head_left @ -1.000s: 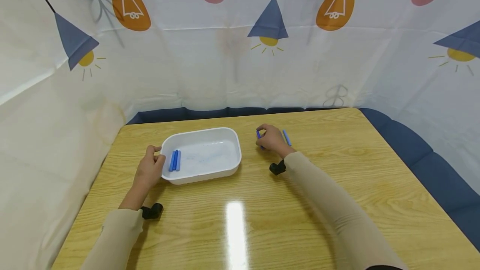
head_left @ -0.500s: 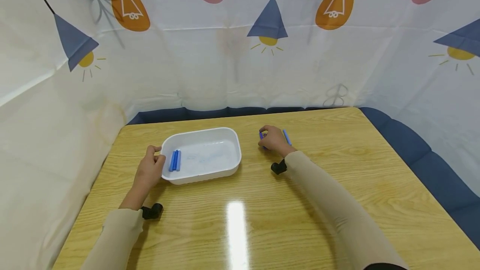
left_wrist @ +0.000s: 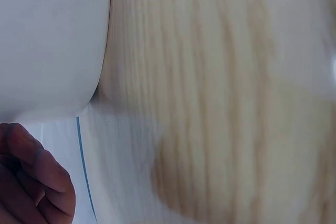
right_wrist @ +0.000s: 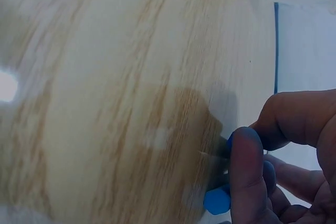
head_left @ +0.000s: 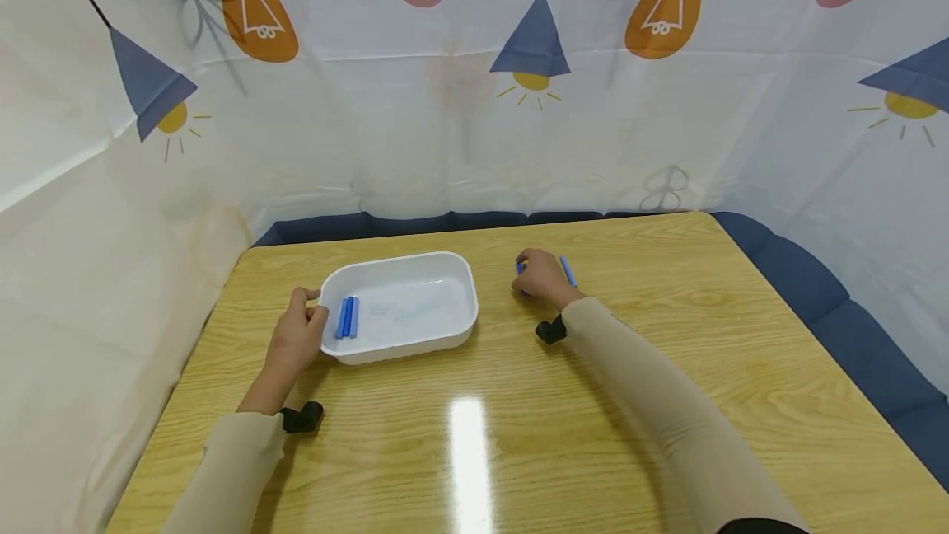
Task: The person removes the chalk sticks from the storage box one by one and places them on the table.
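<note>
My left hand (head_left: 295,338) grips the left end of a white plastic tray (head_left: 400,350), thumb and forefinger at its rim. In the left wrist view, curled fingers (left_wrist: 47,182) show beside the tray wall (left_wrist: 52,40). Several slim blue sticks (head_left: 347,317) lie side by side in the tray's left part. Right of the tray, my right hand (head_left: 544,278) pinches a blue stick (head_left: 520,268) low over the table. Close to these fingers (right_wrist: 247,171), the right wrist view shows the many-sided end of another blue stick (right_wrist: 217,201). One more blue stick (head_left: 567,270) lies right of the hand.
The wooden table (head_left: 593,435) reaches toward me and to the right. Dark blue padded seating (head_left: 815,295) borders its back and right edges. A white printed curtain (head_left: 415,130) hangs behind and at the left. Each wrist carries a small black camera (head_left: 551,330).
My right hand has shifted slightly right with its fingers still on the blue stick, and it now covers a stick seen beside it earlier. The left hand and tray stay put.
</note>
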Demonstrator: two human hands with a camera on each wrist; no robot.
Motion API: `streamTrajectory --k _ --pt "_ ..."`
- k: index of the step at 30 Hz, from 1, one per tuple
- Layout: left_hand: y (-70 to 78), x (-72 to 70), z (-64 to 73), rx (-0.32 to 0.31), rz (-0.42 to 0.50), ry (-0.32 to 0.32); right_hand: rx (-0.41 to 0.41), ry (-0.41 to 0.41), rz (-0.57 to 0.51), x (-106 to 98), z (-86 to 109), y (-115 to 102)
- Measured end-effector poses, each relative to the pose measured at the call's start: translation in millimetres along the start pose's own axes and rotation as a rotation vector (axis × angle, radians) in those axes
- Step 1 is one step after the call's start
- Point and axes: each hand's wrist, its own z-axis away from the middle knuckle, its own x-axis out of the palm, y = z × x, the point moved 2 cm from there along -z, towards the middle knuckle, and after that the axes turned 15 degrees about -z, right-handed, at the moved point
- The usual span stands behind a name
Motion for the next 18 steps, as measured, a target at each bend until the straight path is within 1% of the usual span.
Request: streamTrajectory --k 3,8,14,18 --pt "0.1 -0.6 -0.1 0.002 -0.001 0.005 -0.015 -0.004 0.034 0.1 0.6 -0.7" --pt "-1.3 -0.2 -0.5 0.014 -0.009 0.013 -0.023 -0.010 0.053 1.0 0.2 -0.8" --pt "-2.2 0.3 -1.1 0.015 -0.005 0.013 -0.025 -0.004 0.038 3.4 -0.4 -1.5" --pt "-2.2 0.3 -1.2 0.018 -0.005 0.018 -0.027 -0.009 -0.014 3.7 0.0 -3.8"
